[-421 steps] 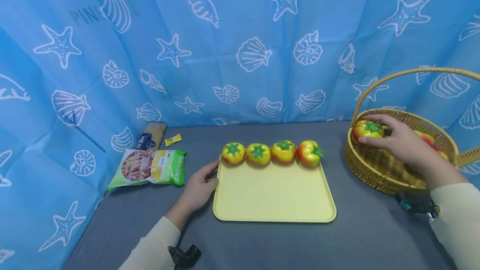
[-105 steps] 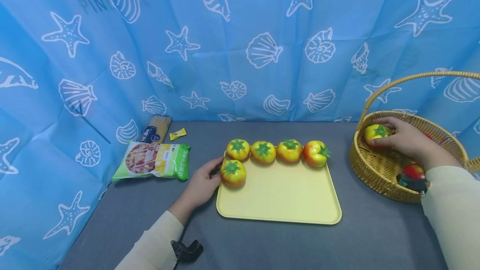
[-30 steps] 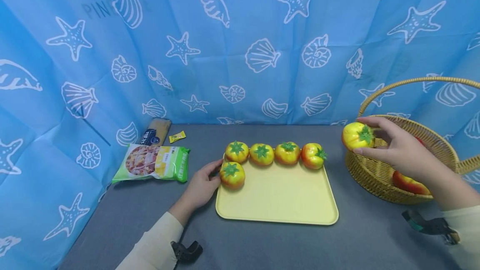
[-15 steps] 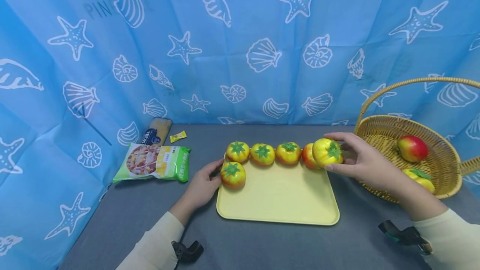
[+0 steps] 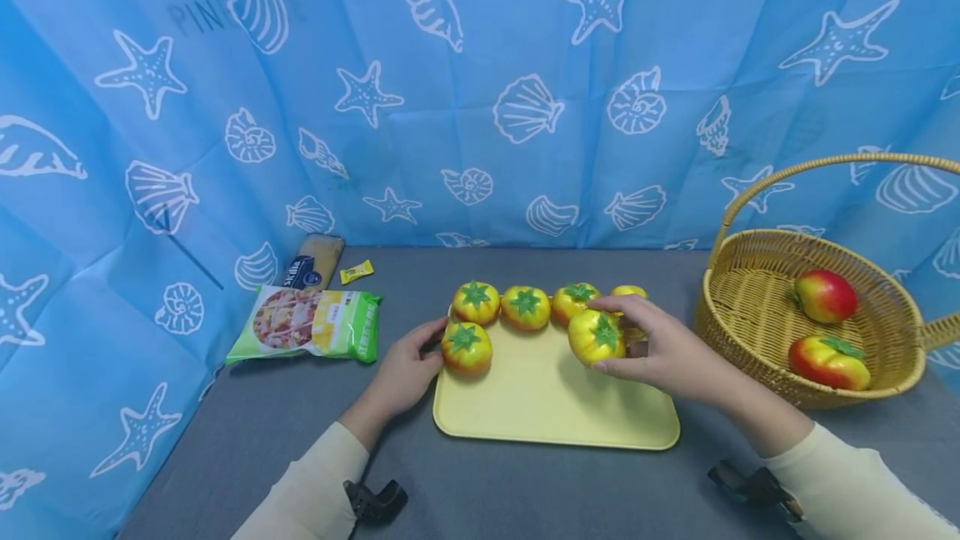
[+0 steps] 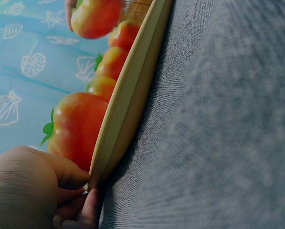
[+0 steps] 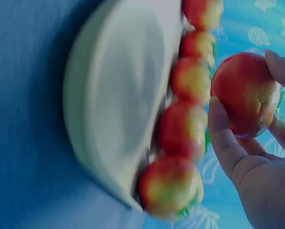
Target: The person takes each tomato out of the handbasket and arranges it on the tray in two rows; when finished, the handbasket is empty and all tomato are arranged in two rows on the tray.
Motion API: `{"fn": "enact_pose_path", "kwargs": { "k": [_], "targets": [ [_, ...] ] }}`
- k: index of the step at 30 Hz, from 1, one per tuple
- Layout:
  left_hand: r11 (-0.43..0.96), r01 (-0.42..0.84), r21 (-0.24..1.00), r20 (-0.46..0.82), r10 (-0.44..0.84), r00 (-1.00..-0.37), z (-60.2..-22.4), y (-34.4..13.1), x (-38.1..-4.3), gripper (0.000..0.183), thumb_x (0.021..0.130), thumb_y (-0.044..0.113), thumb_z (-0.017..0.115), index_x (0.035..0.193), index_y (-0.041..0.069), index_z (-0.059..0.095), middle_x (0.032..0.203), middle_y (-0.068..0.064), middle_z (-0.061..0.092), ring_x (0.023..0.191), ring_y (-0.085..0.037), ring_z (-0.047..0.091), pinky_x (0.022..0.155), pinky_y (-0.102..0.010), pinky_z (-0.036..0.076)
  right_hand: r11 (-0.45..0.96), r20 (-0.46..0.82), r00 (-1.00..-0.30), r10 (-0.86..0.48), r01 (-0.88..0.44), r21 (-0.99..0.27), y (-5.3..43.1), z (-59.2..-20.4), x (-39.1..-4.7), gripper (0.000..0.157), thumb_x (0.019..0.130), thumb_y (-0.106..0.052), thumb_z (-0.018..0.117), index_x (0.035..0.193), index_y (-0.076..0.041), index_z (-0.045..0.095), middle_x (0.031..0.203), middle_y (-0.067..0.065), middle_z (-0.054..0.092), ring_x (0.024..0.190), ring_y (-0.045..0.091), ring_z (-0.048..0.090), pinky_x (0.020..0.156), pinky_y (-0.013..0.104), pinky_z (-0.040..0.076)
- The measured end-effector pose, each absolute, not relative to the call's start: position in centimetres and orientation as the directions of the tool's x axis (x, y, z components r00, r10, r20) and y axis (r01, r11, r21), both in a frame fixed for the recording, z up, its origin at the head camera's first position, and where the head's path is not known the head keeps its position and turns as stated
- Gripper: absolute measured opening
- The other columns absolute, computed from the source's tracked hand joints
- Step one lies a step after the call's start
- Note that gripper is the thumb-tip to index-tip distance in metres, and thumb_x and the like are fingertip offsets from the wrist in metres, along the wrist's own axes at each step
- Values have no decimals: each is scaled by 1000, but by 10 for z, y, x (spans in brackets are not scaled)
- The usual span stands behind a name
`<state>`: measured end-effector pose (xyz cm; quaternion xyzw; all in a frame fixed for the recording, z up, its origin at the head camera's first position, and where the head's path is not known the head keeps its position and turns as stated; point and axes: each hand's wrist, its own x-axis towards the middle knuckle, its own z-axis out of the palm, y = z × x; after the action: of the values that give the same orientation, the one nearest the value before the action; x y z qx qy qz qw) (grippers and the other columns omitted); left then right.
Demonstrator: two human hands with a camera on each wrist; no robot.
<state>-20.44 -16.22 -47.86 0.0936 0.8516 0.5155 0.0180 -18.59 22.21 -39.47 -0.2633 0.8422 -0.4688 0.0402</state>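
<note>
My right hand (image 5: pixel 663 348) holds a yellow-and-red tomato (image 5: pixel 596 337) with a green leafy top, above the right half of the yellow tray (image 5: pixel 555 415). In the right wrist view, thumb and fingers curve round this tomato (image 7: pixel 242 93), which is clear of the others. At the tray's left edge, my left hand (image 5: pixel 405 369) pinches the rim between thumb and fingers, as the left wrist view shows. A row of several tomatoes (image 5: pixel 525 308) lines the tray's far side, the rightmost partly hidden by my right hand. One more tomato (image 5: pixel 467 349) sits below the row's left end.
A wicker basket (image 5: pixel 731 348) with a tall handle stands on the right, holding a red mango (image 5: pixel 825 296) and a red-yellow fruit with a green top (image 5: pixel 828 362). At left lie a green-white food bag (image 5: pixel 307 325), a brown packet (image 5: pixel 318 261) and a small yellow sachet (image 5: pixel 356 272).
My right hand has lifted a tomato out of the basket and carried it left over the tray. Since the oldest frame, a tomato has appeared below the row. The left hand stays put.
</note>
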Motion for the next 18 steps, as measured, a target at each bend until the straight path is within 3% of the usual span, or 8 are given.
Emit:
{"fn": "enact_pose_path", "kwargs": {
  "k": [10,18],
  "targets": [
    [451,136,882,59,180,-982,-480,-163,-205,57,100,0,62,156,-1,57,149,-19,62,139,-34,55,111,-53,48,410,115,-839,-531,-374,-832,184,-413,-184,71,91,-17,92,151,-2,57,148,16,57,127,38,59,86,36,62],
    [453,133,881,55,181,-982,-478,-162,-205,57,100,-1,61,157,-1,56,149,-18,62,140,-34,54,113,-53,46,438,96,-826,-556,-389,-810,161,-419,-185,70,90,-19,92,150,-1,59,145,15,58,120,31,57,85,37,62]
  ]
}}
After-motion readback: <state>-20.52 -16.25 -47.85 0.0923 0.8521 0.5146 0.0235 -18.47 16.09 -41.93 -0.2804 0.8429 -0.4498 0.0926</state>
